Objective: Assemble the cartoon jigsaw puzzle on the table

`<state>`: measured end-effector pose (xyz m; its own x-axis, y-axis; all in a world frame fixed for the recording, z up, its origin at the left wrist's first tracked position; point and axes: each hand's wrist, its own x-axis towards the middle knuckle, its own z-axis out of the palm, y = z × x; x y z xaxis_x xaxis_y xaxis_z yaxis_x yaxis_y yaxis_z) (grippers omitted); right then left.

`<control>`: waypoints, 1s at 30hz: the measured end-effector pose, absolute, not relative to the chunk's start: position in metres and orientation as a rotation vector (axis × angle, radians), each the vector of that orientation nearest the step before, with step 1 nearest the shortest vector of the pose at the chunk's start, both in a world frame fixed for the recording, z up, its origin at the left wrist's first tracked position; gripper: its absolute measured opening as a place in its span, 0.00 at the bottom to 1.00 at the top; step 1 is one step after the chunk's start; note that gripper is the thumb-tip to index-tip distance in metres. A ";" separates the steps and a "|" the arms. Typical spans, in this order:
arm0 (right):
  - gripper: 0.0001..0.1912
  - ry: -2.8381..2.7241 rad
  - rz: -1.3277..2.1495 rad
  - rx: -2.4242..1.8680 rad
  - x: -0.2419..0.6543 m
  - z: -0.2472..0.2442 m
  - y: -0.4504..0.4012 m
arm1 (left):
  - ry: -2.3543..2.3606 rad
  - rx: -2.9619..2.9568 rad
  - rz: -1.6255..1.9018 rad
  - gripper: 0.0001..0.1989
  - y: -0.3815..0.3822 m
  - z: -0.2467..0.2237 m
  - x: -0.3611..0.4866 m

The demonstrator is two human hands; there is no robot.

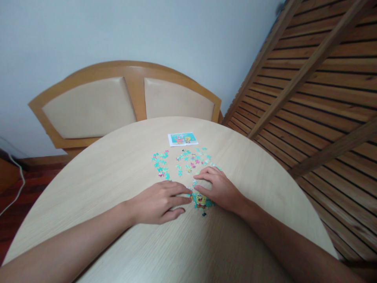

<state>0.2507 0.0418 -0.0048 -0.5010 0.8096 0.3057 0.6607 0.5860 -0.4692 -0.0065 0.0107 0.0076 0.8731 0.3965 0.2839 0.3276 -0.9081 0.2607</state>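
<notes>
My left hand (161, 200) reaches in low over the table with its fingers stretched out. Its fingertips rest at the left edge of a partly joined jigsaw puzzle (201, 200), which shows a yellow cartoon character on teal. At the puzzle's upper right is my right hand (220, 189), thumb and fingers apart in a loose curve. A small pale-teal puzzle piece (194, 182) lies between its thumb and index finger, and I see no grip on it. Both hands hide some of the puzzle's edge.
Loose puzzle pieces lie in a left cluster (160, 161) and a right cluster (193, 158). Behind them is a picture leaflet (183, 139) on the round wooden table (123, 157). A padded headboard (137, 86) stands beyond, with a slatted wooden screen (318, 90) at the right.
</notes>
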 end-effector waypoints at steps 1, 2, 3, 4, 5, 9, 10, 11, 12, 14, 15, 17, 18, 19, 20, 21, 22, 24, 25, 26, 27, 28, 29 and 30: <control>0.13 -2.316 0.402 -1.182 0.250 -0.006 0.042 | 0.554 2.840 0.493 0.16 0.011 0.008 -0.006; 0.13 -2.310 0.405 -1.192 0.250 -0.006 0.042 | 0.554 2.840 0.489 0.16 0.011 0.008 -0.006; 0.13 -2.303 0.411 -1.199 0.249 -0.007 0.043 | 0.553 2.840 0.486 0.16 0.011 0.008 -0.006; 0.12 -2.295 0.419 -1.200 0.249 -0.007 0.043 | 0.553 2.840 0.485 0.16 0.011 0.008 -0.006; 0.12 -2.286 0.431 -1.196 0.249 -0.008 0.043 | 0.552 2.840 0.485 0.16 0.011 0.008 -0.006; 0.10 -2.237 0.528 -1.172 0.248 -0.007 0.044 | 0.549 2.839 0.481 0.16 0.012 0.007 -0.006; 0.08 -2.220 0.564 -1.168 0.248 -0.007 0.044 | 0.550 2.838 0.478 0.16 0.012 0.007 -0.006; 0.06 -2.201 0.601 -1.161 0.247 -0.005 0.044 | 0.550 2.838 0.476 0.16 0.012 0.007 -0.006; 0.04 -2.179 0.633 -1.152 0.247 -0.004 0.044 | 0.552 2.838 0.476 0.16 0.012 0.007 -0.006; 0.04 -2.137 0.677 -1.131 0.246 -0.001 0.042 | 0.558 2.836 0.480 0.16 0.012 0.006 -0.007; 0.04 -2.124 0.690 -1.124 0.246 0.000 0.041 | 0.562 2.834 0.485 0.16 0.012 0.006 -0.007; 0.05 -2.119 0.704 -1.115 0.246 0.003 0.039 | 0.564 2.830 0.488 0.15 0.012 0.007 -0.007; 0.05 -2.126 0.707 -1.111 0.246 0.004 0.038 | 0.566 2.830 0.487 0.15 0.012 0.007 -0.007; 0.05 -2.137 0.710 -1.106 0.246 0.004 0.037 | 0.566 2.830 0.486 0.15 0.011 0.007 -0.007; 0.05 -2.146 0.710 -1.102 0.246 0.004 0.037 | 0.567 2.831 0.483 0.15 0.011 0.007 -0.007; 0.06 -2.157 0.708 -1.095 0.246 0.004 0.037 | 0.567 2.831 0.479 0.15 0.011 0.008 -0.007; 0.06 -2.170 0.706 -1.086 0.246 0.004 0.037 | 0.569 2.832 0.476 0.15 0.011 0.008 -0.007; 0.06 -2.195 0.697 -1.068 0.246 0.003 0.037 | 0.569 2.834 0.471 0.15 0.011 0.008 -0.006; 0.07 -2.204 0.691 -1.061 0.246 0.002 0.037 | 0.568 2.834 0.472 0.15 0.011 0.008 -0.006; 0.07 -2.210 0.686 -1.056 0.245 0.001 0.037 | 0.565 2.835 0.477 0.15 0.011 0.007 -0.006; 0.07 -2.214 0.683 -1.053 0.245 0.001 0.038 | 0.562 2.834 0.485 0.15 0.011 0.007 -0.006; 0.07 -2.216 0.682 -1.051 0.245 0.000 0.038 | 0.561 2.833 0.493 0.15 0.011 0.007 -0.006; 0.07 -2.218 0.682 -1.049 0.245 0.000 0.038 | 0.559 2.832 0.498 0.15 0.011 0.007 -0.006; 0.07 -2.219 0.682 -1.049 0.245 0.000 0.038 | 0.559 2.831 0.497 0.15 0.012 0.007 -0.007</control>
